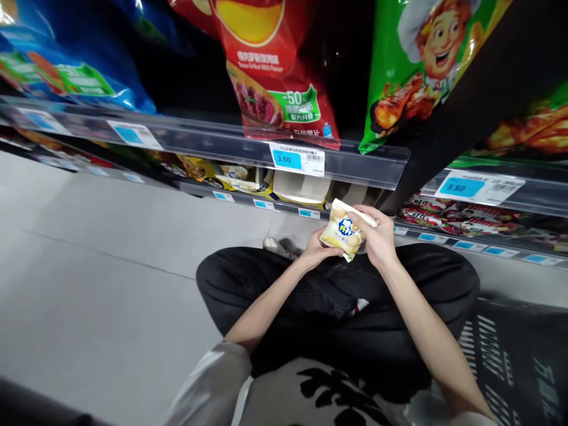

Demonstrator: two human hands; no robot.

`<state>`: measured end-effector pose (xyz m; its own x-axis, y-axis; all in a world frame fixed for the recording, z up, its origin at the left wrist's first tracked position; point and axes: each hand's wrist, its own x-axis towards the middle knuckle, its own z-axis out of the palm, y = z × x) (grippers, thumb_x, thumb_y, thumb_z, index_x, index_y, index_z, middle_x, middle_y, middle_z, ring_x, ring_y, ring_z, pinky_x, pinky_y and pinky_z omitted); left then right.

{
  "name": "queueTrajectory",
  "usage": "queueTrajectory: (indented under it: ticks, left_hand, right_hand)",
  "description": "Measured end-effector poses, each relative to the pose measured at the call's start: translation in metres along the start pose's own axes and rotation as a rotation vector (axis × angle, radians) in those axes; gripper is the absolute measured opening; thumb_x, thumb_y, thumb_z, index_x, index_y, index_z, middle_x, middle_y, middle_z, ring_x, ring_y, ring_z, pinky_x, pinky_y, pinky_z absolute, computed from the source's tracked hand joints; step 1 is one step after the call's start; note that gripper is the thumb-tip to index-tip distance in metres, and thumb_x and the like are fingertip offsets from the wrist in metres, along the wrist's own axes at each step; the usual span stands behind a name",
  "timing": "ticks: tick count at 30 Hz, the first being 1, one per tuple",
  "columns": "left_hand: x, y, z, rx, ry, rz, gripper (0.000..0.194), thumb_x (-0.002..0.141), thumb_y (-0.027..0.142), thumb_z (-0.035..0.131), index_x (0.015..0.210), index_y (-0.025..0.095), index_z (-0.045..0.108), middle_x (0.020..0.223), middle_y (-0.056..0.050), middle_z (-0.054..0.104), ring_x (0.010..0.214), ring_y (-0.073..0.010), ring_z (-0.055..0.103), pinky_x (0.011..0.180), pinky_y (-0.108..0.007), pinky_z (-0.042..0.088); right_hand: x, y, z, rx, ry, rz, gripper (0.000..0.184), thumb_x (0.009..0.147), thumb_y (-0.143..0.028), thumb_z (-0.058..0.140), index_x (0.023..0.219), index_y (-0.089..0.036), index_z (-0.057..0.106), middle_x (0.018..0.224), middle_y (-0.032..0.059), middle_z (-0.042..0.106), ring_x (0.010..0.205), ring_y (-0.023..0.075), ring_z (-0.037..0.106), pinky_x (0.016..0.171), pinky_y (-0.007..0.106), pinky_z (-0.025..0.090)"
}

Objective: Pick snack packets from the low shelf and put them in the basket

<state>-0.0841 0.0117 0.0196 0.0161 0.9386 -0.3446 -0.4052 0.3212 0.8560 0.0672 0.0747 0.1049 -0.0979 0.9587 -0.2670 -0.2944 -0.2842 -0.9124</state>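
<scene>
A small pale yellow snack packet [348, 229] with a blue and white logo is held tilted above my crossed legs. My left hand [317, 249] grips its lower left edge, with the thumb along the bottom. Around the upper right side, my right hand [377, 234] is closed, its thumb lying over the front. Just beyond the packet, on the bottom shelf, stands an open display box [302, 188] with a pale inside. To its left, a yellow box [242, 177] holds similar small packets.
A clear shelf rail [199, 145] with price tags runs across above my hands. Large red [279, 71] and green [412, 71] chip bags hang over it. Red snack packs [465, 216] fill the lower right shelf. A dark crate [515, 355] sits at my right; grey floor [110, 254] extends left.
</scene>
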Motion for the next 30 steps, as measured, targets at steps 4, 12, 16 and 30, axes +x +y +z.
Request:
queueTrajectory:
  ticks: [4,12,16,30]
  left_hand:
    - [0.002,-0.002,0.002,-0.157,0.129,0.046,0.076,0.046,0.028,0.104,0.113,0.015,0.071,0.113,-0.010,0.080,0.107,-0.0274,0.076,0.103,-0.039,0.058]
    - [-0.020,-0.002,0.014,-0.205,0.103,-0.054,0.086,0.048,0.020,0.102,0.127,0.017,0.069,0.131,-0.012,0.075,0.130,-0.0323,0.067,0.119,-0.046,0.048]
    - [-0.021,0.003,0.015,-0.188,0.078,-0.067,0.082,0.050,0.020,0.101,0.125,0.016,0.070,0.135,-0.013,0.073,0.132,-0.0333,0.065,0.119,-0.046,0.048]
    - [-0.018,-0.005,0.012,-0.048,0.044,-0.197,0.077,0.054,0.021,0.100,0.126,0.017,0.073,0.135,-0.012,0.073,0.133,-0.0338,0.065,0.121,-0.046,0.046]
  right_hand:
    - [-0.002,0.010,0.011,0.188,0.023,0.068,0.043,0.060,-0.045,0.097,0.089,-0.021,0.076,0.098,0.0047,0.082,0.096,0.0243,0.077,0.086,0.036,0.064]
    - [0.007,0.038,0.010,0.192,0.133,0.146,0.042,0.068,-0.054,0.091,0.084,-0.021,0.072,0.088,0.0055,0.081,0.090,0.0273,0.080,0.079,0.038,0.066]
    - [0.013,0.045,0.006,0.246,0.169,0.208,0.040,0.069,-0.047,0.093,0.091,-0.020,0.072,0.091,0.0061,0.082,0.088,0.0274,0.080,0.082,0.039,0.067]
    - [0.011,0.043,0.017,0.305,0.316,0.247,0.026,0.074,-0.036,0.091,0.080,-0.018,0.073,0.083,0.0051,0.082,0.085,0.0239,0.080,0.083,0.036,0.067]
